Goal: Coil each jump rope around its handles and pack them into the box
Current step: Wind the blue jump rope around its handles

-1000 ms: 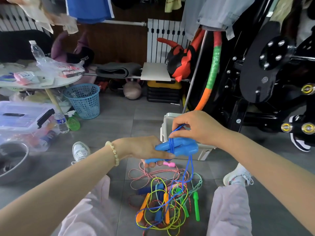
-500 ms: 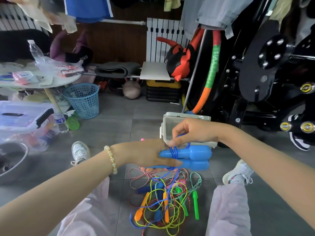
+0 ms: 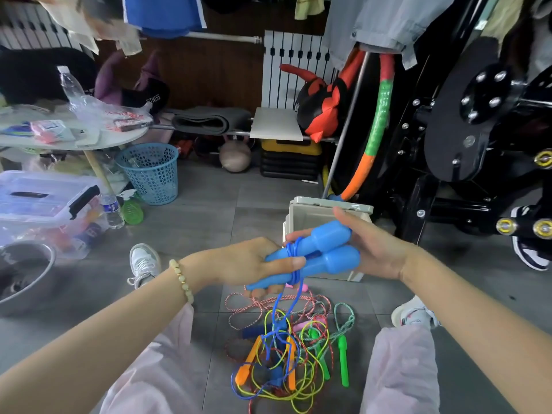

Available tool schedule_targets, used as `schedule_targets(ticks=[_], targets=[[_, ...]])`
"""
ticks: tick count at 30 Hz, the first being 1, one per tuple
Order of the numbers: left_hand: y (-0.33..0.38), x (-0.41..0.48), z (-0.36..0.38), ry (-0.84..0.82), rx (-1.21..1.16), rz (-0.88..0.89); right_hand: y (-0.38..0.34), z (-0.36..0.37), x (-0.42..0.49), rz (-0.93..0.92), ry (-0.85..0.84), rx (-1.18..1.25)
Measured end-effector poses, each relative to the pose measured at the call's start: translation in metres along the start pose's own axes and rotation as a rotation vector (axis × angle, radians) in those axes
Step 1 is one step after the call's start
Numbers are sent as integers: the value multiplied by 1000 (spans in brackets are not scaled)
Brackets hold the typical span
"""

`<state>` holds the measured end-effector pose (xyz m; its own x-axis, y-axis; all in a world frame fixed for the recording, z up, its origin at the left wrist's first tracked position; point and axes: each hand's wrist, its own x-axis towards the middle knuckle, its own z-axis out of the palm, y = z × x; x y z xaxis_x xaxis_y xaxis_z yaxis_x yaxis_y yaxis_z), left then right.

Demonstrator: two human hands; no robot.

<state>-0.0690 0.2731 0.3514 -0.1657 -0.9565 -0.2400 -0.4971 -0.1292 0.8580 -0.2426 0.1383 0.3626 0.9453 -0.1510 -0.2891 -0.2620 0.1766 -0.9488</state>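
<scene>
Two blue plastic jump-rope handles (image 3: 322, 252) sat side by side directly in front of the beige open-top plastic box (image 3: 310, 203), held up off the floor. Long axis ran from the thin ends, away from the box and nearer the person, up to the fat ends by the box's front wall. Left hand (image 3: 248, 264) gripped the thin ends, thumb clamped across both, right at a few turns of thin blue cord (image 3: 292, 248). Right hand (image 3: 376, 249) was on the box side: palm against the fat ends, fingers fairly straight behind them, thumb free above, no clear pinch on anything. It was the hand nearer the box. Unwound cord dropped from the wraps into the tangled pile of coloured jump ropes (image 3: 292, 351) on the floor, on the person's side of the box. Judgement: coiling barely begun. The next wrap needs slack fed round the handles' short axis, and the cord could snag in that pile.
</scene>
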Motion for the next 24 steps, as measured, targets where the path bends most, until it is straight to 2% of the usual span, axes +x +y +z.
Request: schedule_targets(ticks=[6, 10, 12, 15, 19, 24], targets=[[-21, 4, 10, 8, -74, -63, 54, 5, 8, -122, 10, 323], [-26, 3, 8, 4, -227, -51, 76, 19, 12, -206, 90, 247], [-25, 4, 8, -25, -275, -45, 76, 28, 14, -230, 172, 124], [-22, 7, 10, -28, -297, -32, 70, 41, 21, -264, 286, -198], [-23, 9, 2, 71, -291, -18, 61, 46, 27, -339, 470, -318], [-30, 11, -4, 150, -303, -58, 50, 50, 23, -434, 630, -615]])
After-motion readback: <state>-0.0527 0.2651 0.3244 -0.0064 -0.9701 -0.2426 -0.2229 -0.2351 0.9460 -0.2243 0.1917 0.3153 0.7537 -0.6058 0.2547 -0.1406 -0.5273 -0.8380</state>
